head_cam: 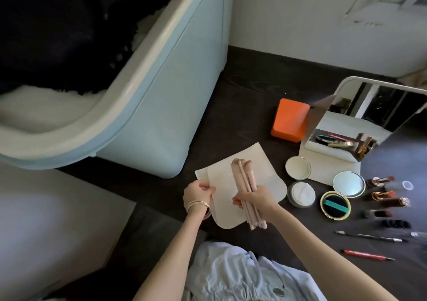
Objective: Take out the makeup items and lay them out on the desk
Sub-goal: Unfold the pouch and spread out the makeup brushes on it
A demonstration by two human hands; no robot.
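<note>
At centre frame my right hand (255, 200) grips the brushes (246, 194) just out of the pouch (265, 173), whose edge my left hand (197, 193) pinches; next I'd lay them on the surface (254, 97)

The person is wearing a few thin, shiny bangles (198, 205) around the left wrist (they look silver and gold, stacked close together). Both arms are showing bare from the wrist up, with no sleeves covering them, and the right wrist (272, 210) is wearing nothing. Down at the bottom, the person is wearing light blue clothing (231, 275) that is looking soft and crinkly, with gathered folds like a stretchy band.
</note>
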